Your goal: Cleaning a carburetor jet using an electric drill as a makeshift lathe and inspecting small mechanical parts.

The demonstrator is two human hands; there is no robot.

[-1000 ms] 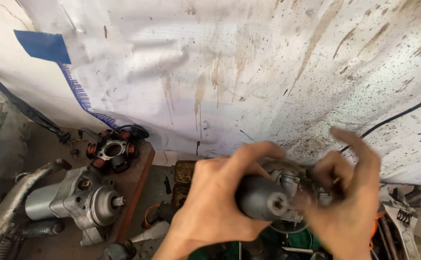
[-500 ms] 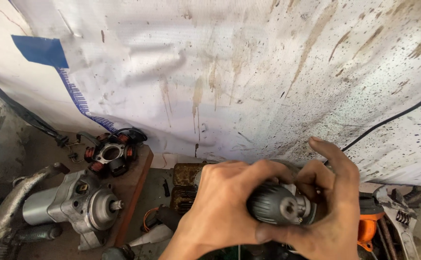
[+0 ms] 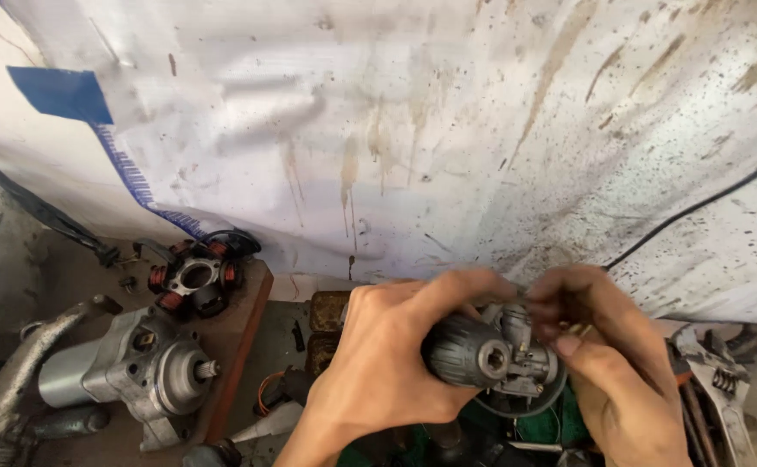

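Behind both hands hangs a stained white sheet. Well left of the left hand's grip, a silver starter motor lies on the counter, a coil stator beyond it. The left hand wraps tight around a dark cylindrical motor part. The right hand pinches its small metal fitting, fingers narrow.

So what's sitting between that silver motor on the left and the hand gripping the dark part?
In the head view, a brown board's edge, then orange-wired clutter, lie between silver motor and left hand.
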